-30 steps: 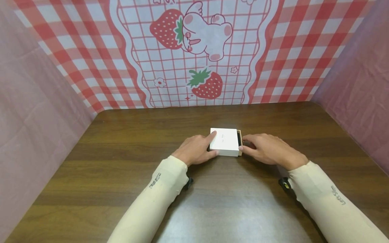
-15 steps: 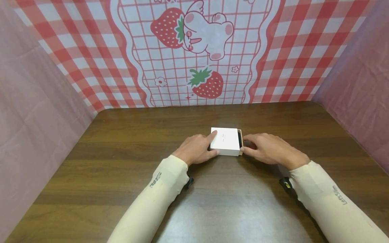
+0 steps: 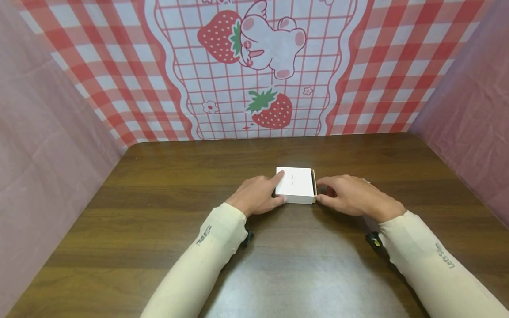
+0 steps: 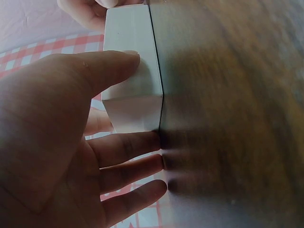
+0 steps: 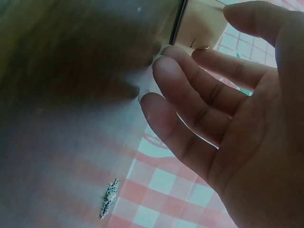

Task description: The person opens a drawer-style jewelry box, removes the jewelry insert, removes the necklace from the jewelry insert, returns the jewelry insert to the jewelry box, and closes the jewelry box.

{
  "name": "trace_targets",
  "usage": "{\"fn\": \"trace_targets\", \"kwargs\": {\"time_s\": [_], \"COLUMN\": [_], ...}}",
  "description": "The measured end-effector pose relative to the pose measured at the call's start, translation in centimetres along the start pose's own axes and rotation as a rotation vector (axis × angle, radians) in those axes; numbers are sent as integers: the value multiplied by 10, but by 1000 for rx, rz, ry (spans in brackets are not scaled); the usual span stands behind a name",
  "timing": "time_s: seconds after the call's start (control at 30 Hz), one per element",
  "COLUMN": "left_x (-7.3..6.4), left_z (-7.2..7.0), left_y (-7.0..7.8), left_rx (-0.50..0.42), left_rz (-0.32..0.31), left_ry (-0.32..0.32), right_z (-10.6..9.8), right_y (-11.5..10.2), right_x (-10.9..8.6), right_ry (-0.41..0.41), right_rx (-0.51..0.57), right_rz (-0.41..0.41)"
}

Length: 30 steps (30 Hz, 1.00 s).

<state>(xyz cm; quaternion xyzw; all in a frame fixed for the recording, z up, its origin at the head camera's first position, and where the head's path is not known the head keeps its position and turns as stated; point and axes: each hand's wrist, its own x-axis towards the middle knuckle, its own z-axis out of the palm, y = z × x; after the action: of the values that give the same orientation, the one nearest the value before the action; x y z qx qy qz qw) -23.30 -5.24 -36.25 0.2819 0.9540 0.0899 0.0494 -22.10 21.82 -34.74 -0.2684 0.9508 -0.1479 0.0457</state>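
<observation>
A small white sleeve box (image 3: 295, 182) with faint print lies flat on the wooden table, its tan drawer (image 3: 314, 187) showing as a narrow strip at the right end. My left hand (image 3: 254, 194) holds the sleeve's left end. In the left wrist view the thumb presses its near side wall while the lower fingers spread toward the table. My right hand (image 3: 350, 194) is at the drawer's end, thumb and index fingertip right at the tan face (image 5: 199, 23). Its other fingers reach down to the table, loosely bent. Black lining shows inside the drawer's gap.
A silvery, glittering ornament (image 5: 110, 198) lies on the table, mostly hidden behind my right hand in the head view. Red-and-white checked cloth (image 3: 254, 88) with strawberries hangs at the table's back edge. Pink cloth (image 3: 469, 88) lines both sides.
The tan drawer has slid left into the white sleeve, so its visible strip is narrower. My right thumb has shifted from the near corner to the drawer's end. The left hand stays put.
</observation>
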Motion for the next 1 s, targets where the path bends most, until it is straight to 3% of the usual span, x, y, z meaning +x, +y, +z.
{"fn": "trace_targets", "kwargs": {"time_s": [1.0], "left_x": [-1], "left_z": [-1], "left_y": [1], "left_rx": [6], "left_rz": [-5], "left_ry": [-3], "right_z": [-1], "right_y": [-3], "right_x": [-2], "right_ry": [-30], "right_rx": [3], "right_rz": [26]}}
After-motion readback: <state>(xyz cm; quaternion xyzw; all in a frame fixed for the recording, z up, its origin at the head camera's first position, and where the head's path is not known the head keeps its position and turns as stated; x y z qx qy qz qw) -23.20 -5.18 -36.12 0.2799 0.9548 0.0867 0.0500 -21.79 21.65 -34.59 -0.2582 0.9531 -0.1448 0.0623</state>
